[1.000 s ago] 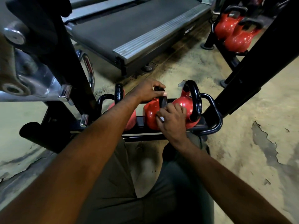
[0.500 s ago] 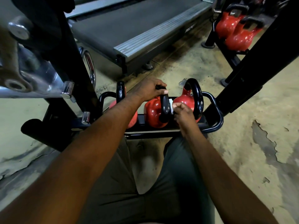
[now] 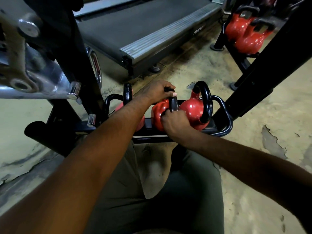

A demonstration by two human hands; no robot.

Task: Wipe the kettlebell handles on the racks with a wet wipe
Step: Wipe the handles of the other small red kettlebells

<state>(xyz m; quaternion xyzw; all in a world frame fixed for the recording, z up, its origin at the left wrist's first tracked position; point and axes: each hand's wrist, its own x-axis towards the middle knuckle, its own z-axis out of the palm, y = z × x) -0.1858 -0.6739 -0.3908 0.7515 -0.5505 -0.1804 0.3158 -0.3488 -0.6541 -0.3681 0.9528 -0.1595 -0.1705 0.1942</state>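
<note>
Three red kettlebells sit in a row on a low black rack (image 3: pixel 226 119), their black handles standing up. The middle kettlebell (image 3: pixel 157 114) is at the centre of the rack, and both hands are on its handle (image 3: pixel 173 103). The left grip (image 3: pixel 157 94) is closed over the top of that handle, fingers curled round it and the thumb lying along the near side. The right grip (image 3: pixel 177 123) is closed round the lower part of the same handle, where it meets the red body, with its knuckles toward the camera. What lies under those fingers cannot be seen.

The right kettlebell (image 3: pixel 192 108) stands just beside the right grip at the rack's right end, its thick handle (image 3: pixel 206 102) untouched. The left kettlebell (image 3: pixel 118 105) at the left end is mostly hidden behind the left forearm. Beyond the rack a treadmill (image 3: pixel 135 26) stands on the worn floor (image 3: pixel 253 115), and more red kettlebells (image 3: pixel 244 34) sit on a second rack at the upper right.
</note>
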